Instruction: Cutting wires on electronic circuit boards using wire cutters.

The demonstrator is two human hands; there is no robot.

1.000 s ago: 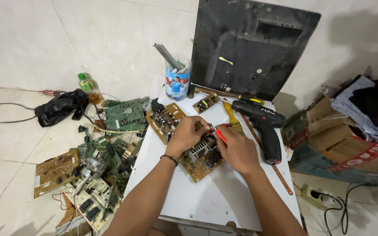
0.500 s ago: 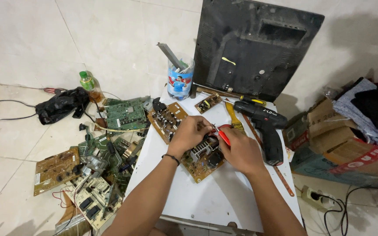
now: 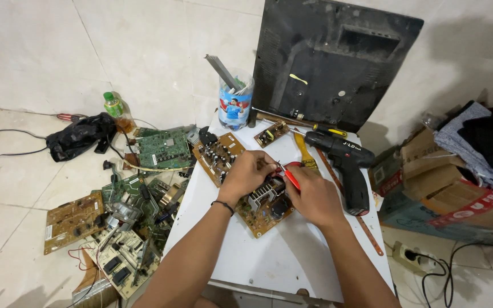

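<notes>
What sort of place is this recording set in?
Probably an informal electronics repair or salvage spot on a tiled floor. Both hands, left hand and right hand, work on a circuit board on a white table; more boards litter the floor, a drill lies nearby.

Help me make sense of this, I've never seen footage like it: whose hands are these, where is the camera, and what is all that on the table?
The camera sits on a person's head, looking down at their own bare hands. The left hand steadies a brown circuit board on a small white table. The right hand holds a red-handled tool against it; its tip is hidden. Beside them lie another board, a black cordless drill and a cup of tools. More boards litter the floor.
</notes>
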